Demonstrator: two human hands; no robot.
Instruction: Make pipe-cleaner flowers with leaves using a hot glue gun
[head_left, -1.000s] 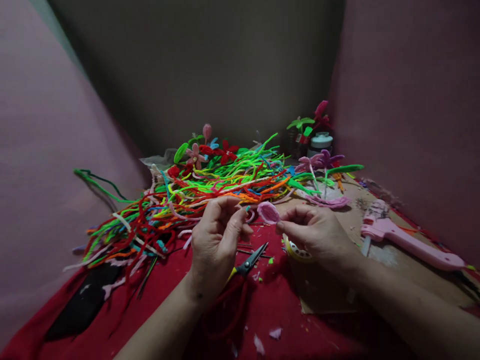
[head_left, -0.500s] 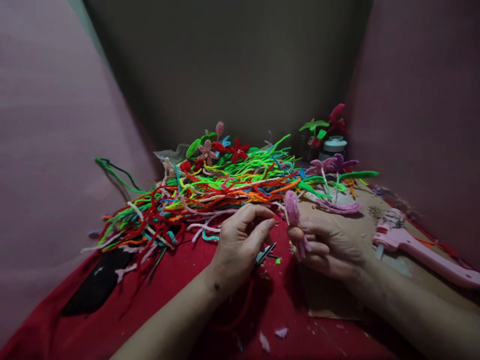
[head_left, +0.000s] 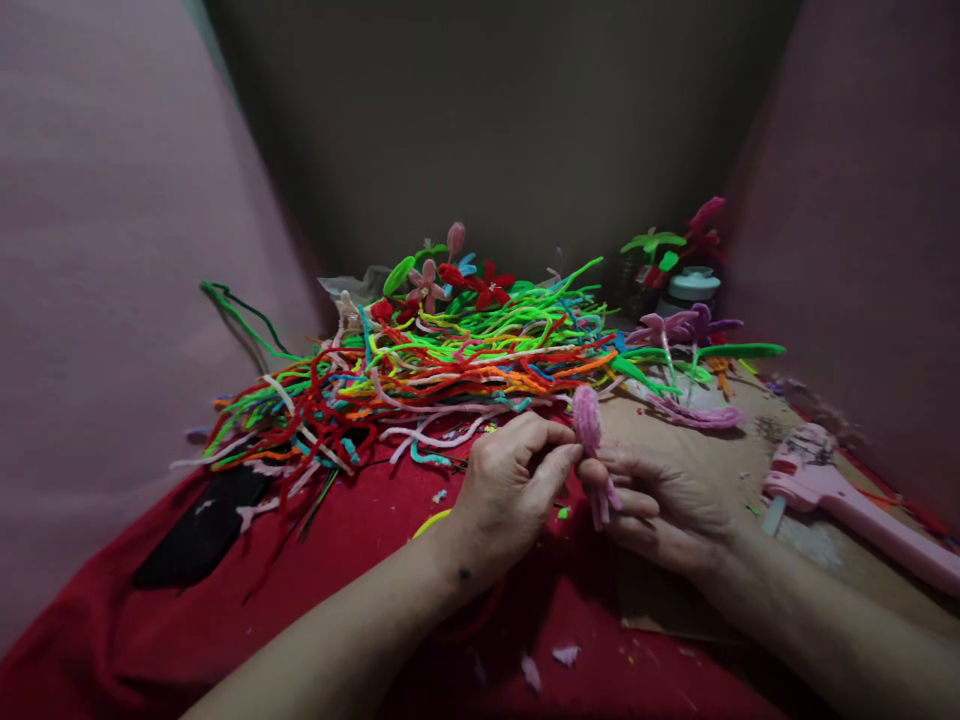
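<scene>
My right hand (head_left: 656, 495) is closed around the lower part of a pink pipe-cleaner petal (head_left: 587, 415). The petal is an upright looped bundle, and its loose ends stick out below the fingers. At its left side, my left hand (head_left: 521, 475) pinches thumb and forefinger together against its edge. Just behind both hands lies a heap of coloured pipe cleaners (head_left: 450, 370) in green, red, orange, pink and white.
A pink glue gun (head_left: 847, 495) lies on a cardboard sheet (head_left: 652, 590) at right. Purple pipe-cleaner flowers (head_left: 675, 325) stand behind it, near a lidded jar (head_left: 694, 290). A black flat object (head_left: 199, 530) is at left on the red cloth (head_left: 97, 620). Scraps are scattered in front.
My left hand has moved right, and its fingertips have come to the pink petal. The scissors seen earlier beside it are now hidden. The whole view has shifted slightly.
</scene>
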